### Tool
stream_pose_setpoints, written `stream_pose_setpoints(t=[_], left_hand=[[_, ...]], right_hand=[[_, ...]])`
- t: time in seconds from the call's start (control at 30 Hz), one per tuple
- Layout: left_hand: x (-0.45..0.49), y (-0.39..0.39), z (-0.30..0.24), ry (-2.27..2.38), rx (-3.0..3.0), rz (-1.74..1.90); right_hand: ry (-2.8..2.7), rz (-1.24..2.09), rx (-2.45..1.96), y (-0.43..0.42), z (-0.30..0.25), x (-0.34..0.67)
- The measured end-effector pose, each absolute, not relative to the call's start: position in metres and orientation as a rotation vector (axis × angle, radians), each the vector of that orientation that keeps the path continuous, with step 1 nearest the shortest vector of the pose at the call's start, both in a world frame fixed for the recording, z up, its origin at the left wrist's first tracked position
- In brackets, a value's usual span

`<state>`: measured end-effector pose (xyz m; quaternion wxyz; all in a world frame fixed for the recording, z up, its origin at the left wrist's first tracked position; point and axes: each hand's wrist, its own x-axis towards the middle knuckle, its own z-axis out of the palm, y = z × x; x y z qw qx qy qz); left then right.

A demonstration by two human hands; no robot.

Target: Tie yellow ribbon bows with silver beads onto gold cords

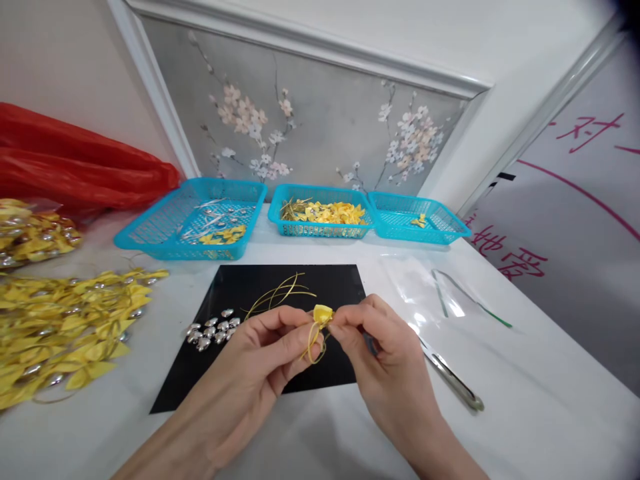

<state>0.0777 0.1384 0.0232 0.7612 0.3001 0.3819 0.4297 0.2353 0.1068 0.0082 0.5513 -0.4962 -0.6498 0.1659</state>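
Note:
Both my hands meet over a black mat [250, 293] on the white table. My left hand [255, 360] pinches a small yellow ribbon bow [321, 315] with a gold wire loop [315, 347] hanging under it. My right hand [380, 347] pinches the same bow from the right side, fingers closed on it. On the mat lie several silver heart beads [213, 330] and a bundle of gold wires [280, 297].
Three turquoise baskets stand at the back: left [150, 230] with beads and bows, middle [320, 230] full of yellow ribbon pieces, right [440, 230]. Finished yellow bows [60, 327] pile at the left, red plastic bag [75, 167] behind. Clear bags [430, 293] and scissors [450, 380] lie right.

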Motion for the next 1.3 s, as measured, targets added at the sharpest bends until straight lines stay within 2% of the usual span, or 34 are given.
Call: stream_pose_setpoints(t=[0.43,0.77,1.2,1.3], left_hand=[[0.079,0.139,0.023,0.922,0.529,0.939],[0.081,0.136,0.024,0.888,0.647,0.889],[0.08,0.137,0.021,0.946,0.757,0.96],[0.08,0.138,0.023,0.954,0.752,0.98]], right_hand=[[-1.573,0.36,-1.15,0.105,0.008,0.237],[-1.431,0.381,-1.278,0.107,0.003,0.235],[-1.762,-0.169,-1.135,0.096,0.009,0.229],[-1.793,-0.175,-1.185,0.093,0.015,0.237]])
